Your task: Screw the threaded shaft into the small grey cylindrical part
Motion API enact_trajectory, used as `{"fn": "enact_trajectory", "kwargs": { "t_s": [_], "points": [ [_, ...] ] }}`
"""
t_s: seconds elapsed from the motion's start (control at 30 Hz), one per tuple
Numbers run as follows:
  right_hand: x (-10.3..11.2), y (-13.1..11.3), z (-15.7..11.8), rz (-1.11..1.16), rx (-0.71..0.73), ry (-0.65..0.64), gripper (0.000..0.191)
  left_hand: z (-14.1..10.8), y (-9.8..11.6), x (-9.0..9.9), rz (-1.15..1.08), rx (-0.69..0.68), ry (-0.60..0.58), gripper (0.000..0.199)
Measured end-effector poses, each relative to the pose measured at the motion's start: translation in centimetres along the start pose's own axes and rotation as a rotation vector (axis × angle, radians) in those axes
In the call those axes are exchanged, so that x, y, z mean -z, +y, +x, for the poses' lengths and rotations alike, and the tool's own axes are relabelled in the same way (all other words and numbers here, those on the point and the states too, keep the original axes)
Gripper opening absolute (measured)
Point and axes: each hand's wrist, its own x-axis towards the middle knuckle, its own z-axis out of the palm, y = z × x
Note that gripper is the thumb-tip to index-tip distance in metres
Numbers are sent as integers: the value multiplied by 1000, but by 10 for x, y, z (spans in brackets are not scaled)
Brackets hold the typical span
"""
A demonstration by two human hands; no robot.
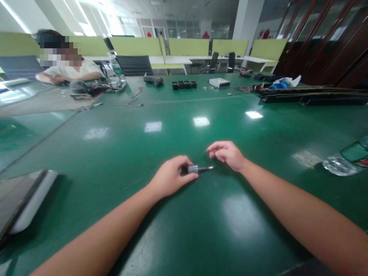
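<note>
My left hand (174, 174) rests low over the green table, its thumb and fingers closed around a small screwdriver (194, 169). A silver collar and a thin dark shaft with a bright tip stick out to the right of the grip; the handle end is mostly hidden by the fingers. Just beyond that tip hovers my right hand (228, 155), apart from the screwdriver. Its fingers are loosely bent and spread a little, with nothing visible between them.
A tablet-like slab (23, 199) lies at the left, and a plastic bottle (345, 165) at the right. Along the far side are a black holder (184, 85), a white box (219, 82), a cable (134, 100) and long black strips (313, 96). Another person (69, 69) sits far left.
</note>
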Motion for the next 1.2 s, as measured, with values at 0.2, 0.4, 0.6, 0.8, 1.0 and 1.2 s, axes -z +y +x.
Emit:
{"fn": "enact_trajectory", "kwargs": {
  "t_s": [0.2,0.4,0.6,0.8,1.0,1.2],
  "points": [
    [-3,-4,15,-1,-18,-34,21,-1,2,0,2,-12,4,29],
    [-8,-10,-3,-329,121,-206,23,-3,2,0,6,-10,3,28],
    [-17,-18,-12,-624,344,-315,23,-2,0,0,-20,4,-2,25],
    [-19,-14,-10,-700,345,-317,23,-1,0,1,-14,20,12,26],
    [-22,-13,-10,-728,350,-307,17,-2,1,1,-16,16,18,27],
    [-22,-12,-10,-753,359,-318,15,-3,0,0,-23,22,24,28]
  ]
}}
